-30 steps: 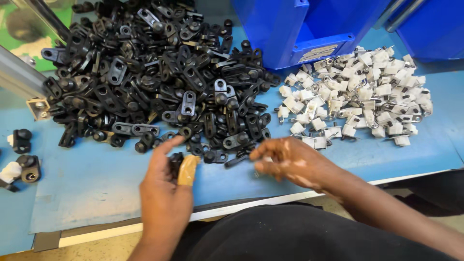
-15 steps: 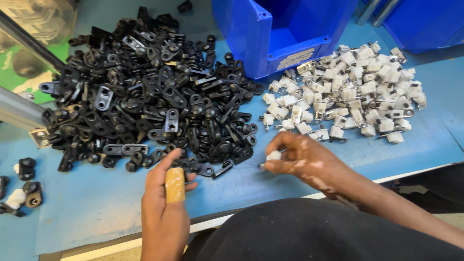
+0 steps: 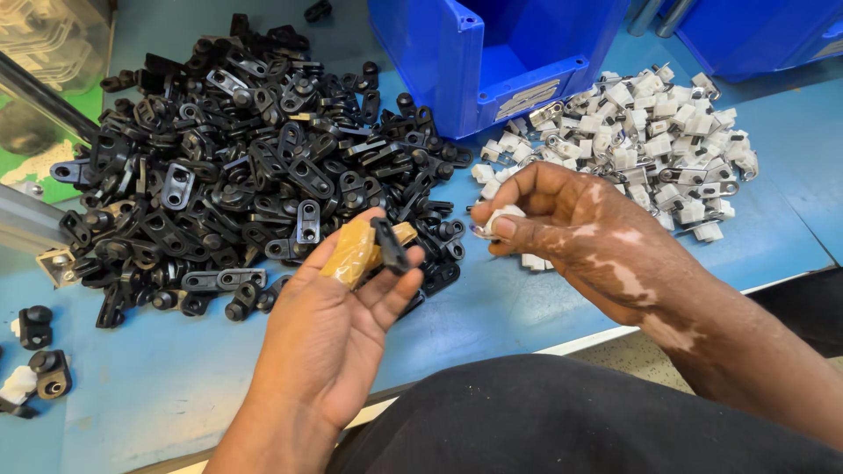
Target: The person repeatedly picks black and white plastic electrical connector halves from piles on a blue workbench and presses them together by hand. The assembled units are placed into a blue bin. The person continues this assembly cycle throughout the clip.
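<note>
- The left hand, at lower centre, pinches a flat black plastic bracket between a taped thumb and its fingers.
- The right hand, just to its right, pinches a small white clip.
- The glossy black heap lies upper left, the white heap upper right, and a blue bin stands between them.

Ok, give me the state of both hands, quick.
Left hand: holding a black plastic part.
Right hand: closed on a small white part.

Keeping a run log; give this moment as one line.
left hand: holds black bracket | right hand: pinches white clip | blue table
</note>
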